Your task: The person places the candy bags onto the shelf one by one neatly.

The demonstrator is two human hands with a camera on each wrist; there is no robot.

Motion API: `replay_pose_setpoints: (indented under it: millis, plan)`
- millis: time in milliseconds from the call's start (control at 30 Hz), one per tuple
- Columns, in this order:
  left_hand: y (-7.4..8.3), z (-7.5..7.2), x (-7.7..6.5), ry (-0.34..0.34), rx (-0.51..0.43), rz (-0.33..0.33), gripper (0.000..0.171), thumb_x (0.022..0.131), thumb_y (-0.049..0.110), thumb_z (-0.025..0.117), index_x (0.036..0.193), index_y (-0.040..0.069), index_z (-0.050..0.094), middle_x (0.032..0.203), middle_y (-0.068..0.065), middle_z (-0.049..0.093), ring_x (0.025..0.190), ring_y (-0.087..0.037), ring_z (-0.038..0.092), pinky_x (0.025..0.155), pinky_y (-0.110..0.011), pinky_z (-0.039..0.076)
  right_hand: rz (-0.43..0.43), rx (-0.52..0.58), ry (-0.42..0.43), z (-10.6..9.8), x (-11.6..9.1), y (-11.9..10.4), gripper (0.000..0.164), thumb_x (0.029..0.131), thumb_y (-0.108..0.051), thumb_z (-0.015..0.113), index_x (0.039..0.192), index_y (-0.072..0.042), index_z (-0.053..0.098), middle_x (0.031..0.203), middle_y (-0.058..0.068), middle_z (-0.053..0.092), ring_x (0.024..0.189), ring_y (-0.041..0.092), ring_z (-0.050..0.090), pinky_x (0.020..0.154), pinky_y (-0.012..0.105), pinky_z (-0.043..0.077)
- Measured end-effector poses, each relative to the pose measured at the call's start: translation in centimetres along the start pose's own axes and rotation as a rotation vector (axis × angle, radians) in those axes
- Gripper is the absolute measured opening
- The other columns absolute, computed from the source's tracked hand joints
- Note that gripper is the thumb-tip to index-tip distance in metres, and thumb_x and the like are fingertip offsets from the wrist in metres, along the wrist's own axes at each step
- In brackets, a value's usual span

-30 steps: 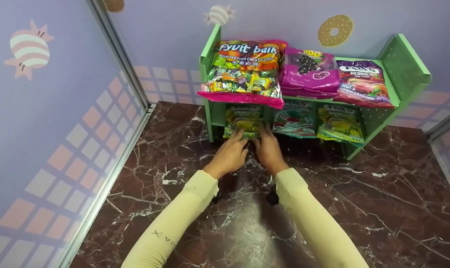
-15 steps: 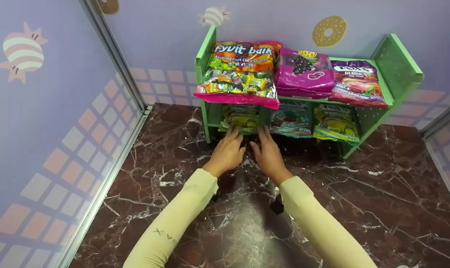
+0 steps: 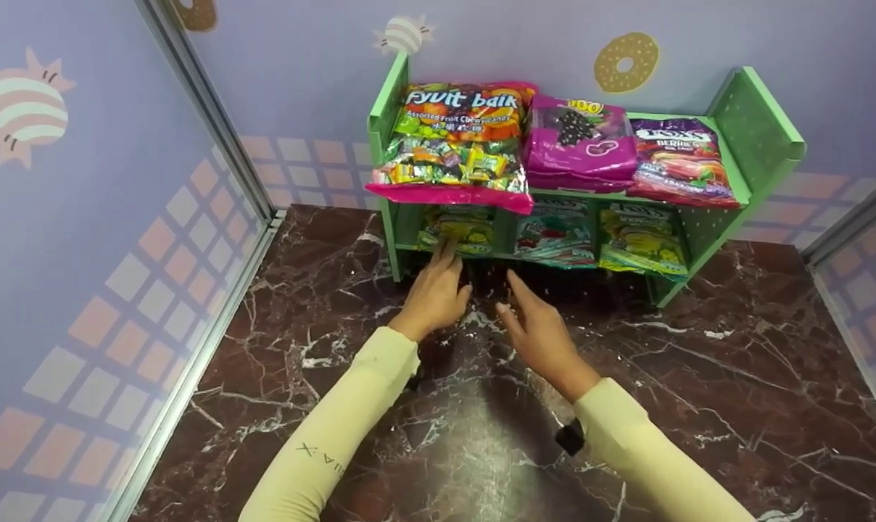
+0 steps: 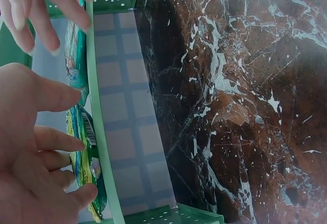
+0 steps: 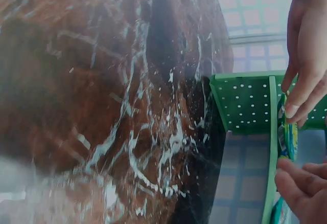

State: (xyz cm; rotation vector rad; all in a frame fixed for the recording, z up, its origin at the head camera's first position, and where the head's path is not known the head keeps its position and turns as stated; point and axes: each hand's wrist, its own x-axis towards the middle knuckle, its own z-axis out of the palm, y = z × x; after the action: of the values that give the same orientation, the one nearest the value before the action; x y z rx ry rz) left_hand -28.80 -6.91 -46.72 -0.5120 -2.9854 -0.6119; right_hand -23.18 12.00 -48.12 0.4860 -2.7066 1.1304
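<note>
A green shelf (image 3: 761,145) stands against the wall, with a yellow-green candy bag (image 3: 467,230) in its lower left compartment. My left hand (image 3: 432,293) touches the front of that bag with extended fingertips. In the left wrist view, the left hand (image 4: 30,162) has loosely bent fingers beside the bag (image 4: 84,155), not wrapped round it. My right hand (image 3: 543,333) is apart from the shelf in the head view, fingers extended above the floor. A teal candy bag (image 3: 554,233) lies in the middle compartment, another yellow-green bag (image 3: 641,235) in the right one.
On the top shelf lie a large assorted chewy candy bag (image 3: 456,148), a purple bag (image 3: 581,145) with dark berries and a red-purple berries bag (image 3: 681,163). A dark marbled floor (image 3: 300,435) spreads in front. Patterned walls (image 3: 39,254) enclose it.
Both hands were at the yellow-green bag's front edge. My right hand has drawn back toward me and to the right, off the bag. My left hand stays at it. The view has shifted slightly.
</note>
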Motion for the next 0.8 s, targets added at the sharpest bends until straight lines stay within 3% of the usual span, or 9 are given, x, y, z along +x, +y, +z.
replay_pose_setpoints:
  millis: [267, 567, 800]
  plan:
    - [-0.7, 0.0, 0.2, 0.006, -0.026, -0.013, 0.063, 0.097, 0.027, 0.055, 0.148, -0.002, 0.033, 0.163, -0.013, 0.014, 0.149, -0.031, 0.020, 0.110, -0.046, 0.040, 0.000, -0.122, -0.064, -1.9, -1.5, 0.0, 0.057, 0.099, -0.041, 0.052, 0.148, -0.013, 0.041, 0.152, 0.008, 0.042, 0.144, 0.029, 0.033, 0.115, 0.052, 0.032]
    - [-1.4, 0.0, 0.3, 0.011, -0.044, 0.005, 0.061, 0.097, 0.027, 0.057, 0.147, -0.002, 0.036, 0.162, -0.014, 0.016, 0.150, -0.031, 0.015, 0.115, -0.047, 0.034, -0.008, -0.146, -0.058, -3.4, -2.6, 0.7, 0.063, 0.095, -0.044, 0.058, 0.148, -0.014, 0.041, 0.154, 0.009, 0.040, 0.147, 0.030, 0.026, 0.116, 0.057, 0.028]
    - [-0.1, -0.3, -1.4, -0.020, -0.058, 0.029, 0.060, 0.099, 0.031, 0.052, 0.149, 0.002, 0.035, 0.163, -0.011, 0.013, 0.151, -0.031, 0.011, 0.118, -0.052, 0.026, 0.023, -0.155, -0.055, -4.7, -3.8, 0.8, 0.073, 0.090, -0.055, 0.058, 0.150, -0.017, 0.038, 0.157, 0.005, 0.034, 0.149, 0.029, 0.022, 0.115, 0.059, 0.026]
